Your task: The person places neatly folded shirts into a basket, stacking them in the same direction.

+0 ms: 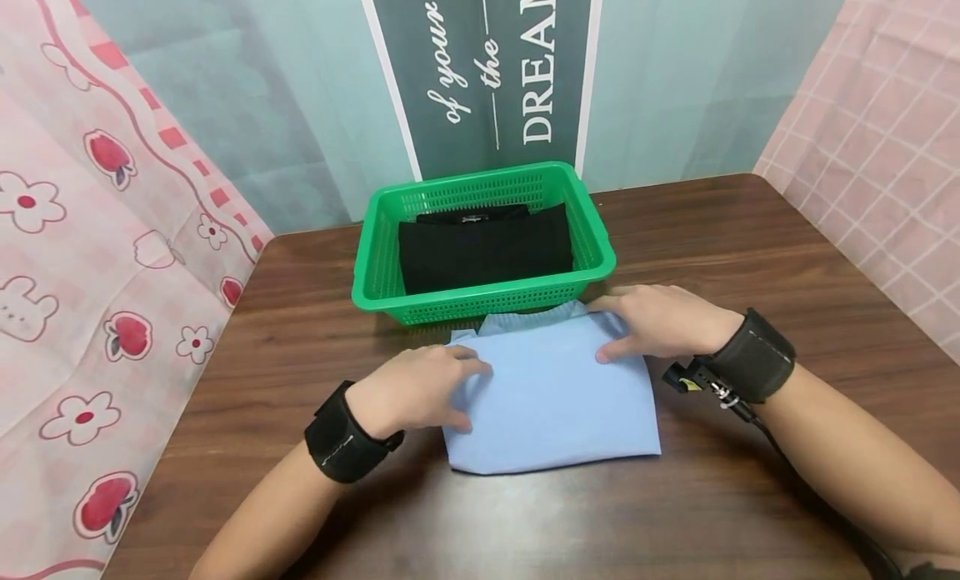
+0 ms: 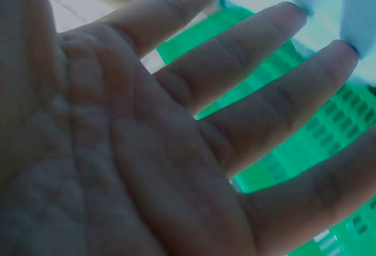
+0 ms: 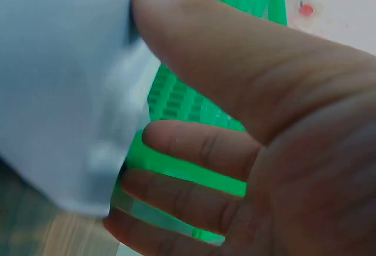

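Observation:
A folded light blue garment (image 1: 558,388), with a ribbed collar-like edge at its far side, lies on the table just in front of a green basket. My left hand (image 1: 420,388) is at the garment's left side, fingers spread and fairly straight; in the left wrist view its fingertips (image 2: 343,53) meet the pale cloth. At the upper right corner, my right hand (image 1: 663,322) touches the garment. Its thumb (image 3: 176,18) rests on the cloth face in the right wrist view, while the other fingers extend toward the edge.
The green perforated basket (image 1: 483,301) holds a folded black garment (image 1: 487,251). Brown wood tabletop (image 1: 750,255) surrounds them. A lettered blue-grey curtain (image 1: 285,105) hangs behind, with pink patterned cloths (image 1: 97,313) on both sides. A cable (image 1: 795,472) runs along my right forearm.

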`<state>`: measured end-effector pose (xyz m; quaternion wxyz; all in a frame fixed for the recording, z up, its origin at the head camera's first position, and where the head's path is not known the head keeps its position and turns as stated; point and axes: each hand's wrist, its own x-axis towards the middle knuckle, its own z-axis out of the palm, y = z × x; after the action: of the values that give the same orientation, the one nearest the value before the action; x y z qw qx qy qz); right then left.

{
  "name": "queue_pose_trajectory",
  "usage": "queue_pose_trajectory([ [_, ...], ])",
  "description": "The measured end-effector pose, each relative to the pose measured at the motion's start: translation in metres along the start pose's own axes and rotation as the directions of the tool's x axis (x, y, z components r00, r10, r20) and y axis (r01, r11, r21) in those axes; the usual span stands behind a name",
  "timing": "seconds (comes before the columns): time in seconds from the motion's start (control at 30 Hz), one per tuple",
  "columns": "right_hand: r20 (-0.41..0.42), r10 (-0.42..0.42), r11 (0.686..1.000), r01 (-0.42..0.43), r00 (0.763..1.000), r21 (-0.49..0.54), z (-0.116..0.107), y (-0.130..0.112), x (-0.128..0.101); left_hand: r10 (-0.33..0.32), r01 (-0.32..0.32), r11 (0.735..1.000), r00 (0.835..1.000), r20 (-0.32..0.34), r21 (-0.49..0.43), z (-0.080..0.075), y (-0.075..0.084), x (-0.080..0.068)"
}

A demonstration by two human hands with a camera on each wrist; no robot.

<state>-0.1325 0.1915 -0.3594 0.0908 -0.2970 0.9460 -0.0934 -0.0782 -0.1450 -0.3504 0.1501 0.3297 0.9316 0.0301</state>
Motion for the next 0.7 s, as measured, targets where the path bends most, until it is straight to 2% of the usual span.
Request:
queue_pose_trajectory([
  [0.17, 0.008, 0.019, 1.000, -0.019, 1.000, -0.007, -0.001, 0.009, 0.002, -0.049, 0.048, 0.999, 0.999, -0.019, -0.005, -0.003, -0.013, 0.001],
  [0.4, 0.023, 0.026, 1.000, -0.026, 0.999, 0.000, 0.000, 0.015, 0.007, -0.083, 0.083, 0.996, 0.997, 0.005, -0.008, -0.003, -0.023, 0.009],
  [0.57, 0.023, 0.030, 1.000, -0.030, 0.999, 0.000, 0.000, 0.017, 0.007, -0.050, 0.051, 0.998, 0.997, -0.059, 0.031, -0.002, -0.027, 0.010],
  [0.7, 0.031, 0.018, 1.000, -0.019, 0.999, 0.025, 0.002, 0.016, 0.007, -0.054, 0.060, 0.997, 0.994, -0.098, 0.054, 0.002, -0.028, 0.012],
])
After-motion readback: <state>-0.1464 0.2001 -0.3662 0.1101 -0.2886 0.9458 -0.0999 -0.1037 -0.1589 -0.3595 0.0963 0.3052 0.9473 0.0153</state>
